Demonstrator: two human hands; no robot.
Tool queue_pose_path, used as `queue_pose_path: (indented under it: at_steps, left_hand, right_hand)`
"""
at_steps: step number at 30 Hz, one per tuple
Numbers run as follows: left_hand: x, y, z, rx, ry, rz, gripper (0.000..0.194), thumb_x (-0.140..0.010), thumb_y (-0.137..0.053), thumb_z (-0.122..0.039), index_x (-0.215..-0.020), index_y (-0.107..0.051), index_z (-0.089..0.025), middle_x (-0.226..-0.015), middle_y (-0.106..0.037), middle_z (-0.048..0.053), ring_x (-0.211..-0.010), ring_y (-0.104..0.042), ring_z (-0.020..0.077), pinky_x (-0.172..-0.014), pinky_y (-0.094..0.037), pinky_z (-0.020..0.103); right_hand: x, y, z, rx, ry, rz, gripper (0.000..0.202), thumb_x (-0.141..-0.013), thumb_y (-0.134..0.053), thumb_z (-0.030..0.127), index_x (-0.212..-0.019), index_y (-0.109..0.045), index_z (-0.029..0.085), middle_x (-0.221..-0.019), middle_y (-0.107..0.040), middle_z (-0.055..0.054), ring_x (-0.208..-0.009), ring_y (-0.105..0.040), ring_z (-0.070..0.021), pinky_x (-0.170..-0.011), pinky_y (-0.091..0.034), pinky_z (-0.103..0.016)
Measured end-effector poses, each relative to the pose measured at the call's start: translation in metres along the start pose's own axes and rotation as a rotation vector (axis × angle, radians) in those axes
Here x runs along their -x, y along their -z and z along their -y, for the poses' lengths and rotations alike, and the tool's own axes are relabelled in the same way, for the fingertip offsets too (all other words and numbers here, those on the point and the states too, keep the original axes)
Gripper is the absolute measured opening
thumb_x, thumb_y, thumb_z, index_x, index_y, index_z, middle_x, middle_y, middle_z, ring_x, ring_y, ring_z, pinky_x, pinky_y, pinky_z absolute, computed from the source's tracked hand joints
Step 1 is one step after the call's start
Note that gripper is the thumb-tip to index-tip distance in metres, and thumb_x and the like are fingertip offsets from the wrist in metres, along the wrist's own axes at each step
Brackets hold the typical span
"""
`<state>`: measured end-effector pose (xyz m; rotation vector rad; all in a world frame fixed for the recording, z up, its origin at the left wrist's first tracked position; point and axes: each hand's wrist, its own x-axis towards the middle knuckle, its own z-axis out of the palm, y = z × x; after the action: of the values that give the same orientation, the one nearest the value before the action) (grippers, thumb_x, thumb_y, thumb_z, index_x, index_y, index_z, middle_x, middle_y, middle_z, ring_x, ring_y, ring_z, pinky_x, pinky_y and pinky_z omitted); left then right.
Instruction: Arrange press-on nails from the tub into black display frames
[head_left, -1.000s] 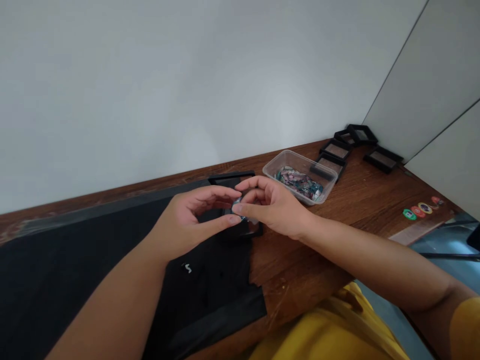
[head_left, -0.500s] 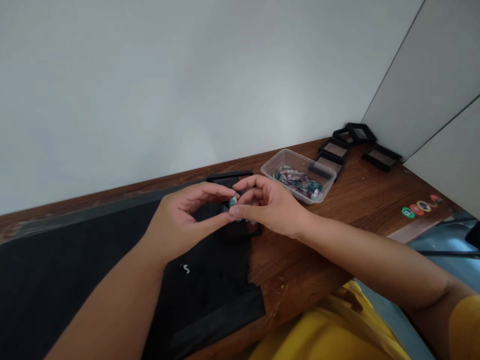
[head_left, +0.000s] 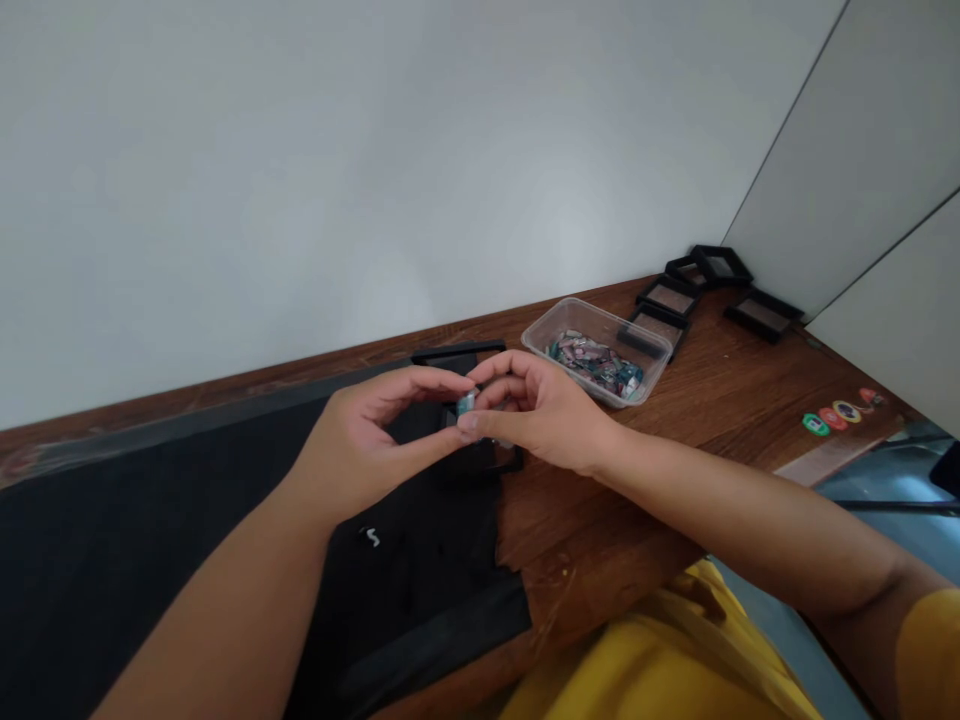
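Observation:
Between the fingertips of both hands sits a small shiny teal-and-silver piece [head_left: 466, 403]; its exact kind is too small to make out. My left hand [head_left: 352, 440] pinches it from the left, thumb below and index finger above. From the other side, my right hand [head_left: 559, 415] meets it with its thumb and fingers, the remaining fingers curled behind. Under the hands lies a black frame [head_left: 514, 464], mostly covered by them. A clear plastic tub [head_left: 536, 345] just beyond my right hand holds many small teal, pink and silver pieces [head_left: 592, 360].
A black mat [head_left: 187, 520] covers the left of the wooden table [head_left: 600, 540], with a small white squiggle [head_left: 372, 538] on it. Several black frames [head_left: 667, 296] lie at the back right. Round colourful stickers [head_left: 816, 425] line the right edge. A white wall [head_left: 300, 180] stands behind.
The teal-and-silver piece has turned slightly between the fingertips and shows a little more of itself. Both hands have otherwise stayed almost in place.

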<state>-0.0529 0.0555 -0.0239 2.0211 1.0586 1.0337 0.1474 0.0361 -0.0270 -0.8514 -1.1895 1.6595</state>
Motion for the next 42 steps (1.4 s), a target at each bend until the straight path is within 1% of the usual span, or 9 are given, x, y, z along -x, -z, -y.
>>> queue_pose_path:
  at_steps: [4,8,12,17,24,28,31,37,42]
  left_hand:
    - [-0.0007,-0.0003,-0.0005,0.013,0.042,0.015,0.031,-0.071,-0.085,-0.044,-0.095,-0.08,-0.024,-0.096,-0.083,0.006,-0.088,-0.078,0.0231,-0.084,-0.063,0.035]
    - [-0.0008,-0.0002,0.0003,0.021,0.059,0.018,0.03,-0.07,-0.086,-0.044,-0.094,-0.081,-0.026,-0.094,-0.083,0.005,-0.087,-0.078,0.0228,-0.083,-0.062,0.034]
    - [0.0003,0.0004,0.0033,0.006,0.08,0.009,0.032,-0.069,-0.087,-0.045,-0.095,-0.082,-0.027,-0.096,-0.083,0.004,-0.088,-0.078,0.0229,-0.084,-0.061,0.034]
    - [0.0001,0.0014,0.0034,0.012,0.08,-0.014,0.031,-0.068,-0.087,-0.042,-0.093,-0.082,-0.026,-0.093,-0.083,0.004,-0.084,-0.076,0.0211,-0.081,-0.059,0.032]
    - [-0.0014,0.0005,0.002,0.01,0.073,-0.026,0.025,-0.066,-0.086,-0.038,-0.087,-0.08,-0.025,-0.086,-0.081,0.002,-0.079,-0.074,0.0198,-0.077,-0.058,0.032]
    - [-0.0015,0.0007,0.0027,-0.027,0.055,-0.038,0.025,-0.068,-0.085,-0.04,-0.088,-0.08,-0.026,-0.088,-0.082,0.002,-0.081,-0.074,0.0208,-0.08,-0.058,0.034]
    - [-0.0019,0.0004,0.0017,-0.056,0.045,-0.05,0.024,-0.069,-0.084,-0.042,-0.087,-0.08,-0.026,-0.088,-0.082,0.003,-0.082,-0.074,0.0217,-0.08,-0.058,0.035]
    - [-0.0015,-0.0003,0.0013,-0.011,0.033,-0.045,0.024,-0.071,-0.083,-0.041,-0.088,-0.08,-0.024,-0.088,-0.081,0.003,-0.08,-0.074,0.0204,-0.079,-0.058,0.034]
    - [-0.0022,-0.0015,0.001,-0.007,0.053,-0.06,0.025,-0.069,-0.085,-0.041,-0.085,-0.079,-0.024,-0.087,-0.081,0.004,-0.081,-0.074,0.0213,-0.08,-0.059,0.035]
  right_hand:
    - [0.0014,-0.0012,0.0017,-0.004,0.032,0.012,0.047,-0.067,-0.091,0.013,-0.102,-0.062,0.024,-0.073,-0.068,0.009,-0.057,-0.058,-0.0074,-0.053,-0.047,-0.019]
    - [0.0009,-0.0014,0.0018,-0.018,0.008,0.011,0.046,-0.066,-0.09,0.01,-0.1,-0.061,0.023,-0.073,-0.069,0.009,-0.056,-0.058,-0.0072,-0.053,-0.046,-0.019]
    - [0.0006,-0.0011,0.0006,-0.047,-0.012,-0.003,0.051,-0.063,-0.093,0.014,-0.101,-0.06,0.023,-0.073,-0.07,0.008,-0.059,-0.06,-0.0084,-0.052,-0.047,-0.019]
    - [0.0017,-0.0018,0.0013,-0.083,-0.039,-0.003,0.05,-0.065,-0.094,0.018,-0.101,-0.059,0.022,-0.073,-0.07,0.008,-0.059,-0.06,-0.008,-0.053,-0.047,-0.018]
    - [0.0018,-0.0034,0.0063,-0.087,-0.081,-0.022,0.055,-0.058,-0.099,0.024,-0.093,-0.057,0.022,-0.07,-0.066,0.01,-0.053,-0.053,-0.0052,-0.042,-0.036,-0.015]
    - [0.001,-0.0041,0.0073,-0.077,-0.104,-0.047,0.051,-0.061,-0.097,0.021,-0.092,-0.057,0.021,-0.067,-0.064,0.01,-0.053,-0.052,-0.005,-0.042,-0.035,-0.015]
    - [0.0009,-0.0049,0.0075,-0.064,-0.109,-0.059,0.048,-0.063,-0.097,0.022,-0.09,-0.057,0.021,-0.063,-0.061,0.011,-0.048,-0.047,-0.0046,-0.04,-0.034,-0.015]
    - [0.002,-0.0066,0.0091,-0.054,-0.094,-0.05,0.043,-0.067,-0.095,0.024,-0.088,-0.057,0.021,-0.059,-0.061,0.011,-0.044,-0.041,-0.0039,-0.038,-0.031,-0.016]
    - [0.0014,-0.0032,0.0055,0.008,-0.008,-0.017,0.042,-0.071,-0.091,0.027,-0.102,-0.063,0.024,-0.062,-0.062,0.011,-0.047,-0.046,-0.0065,-0.041,-0.034,-0.018]
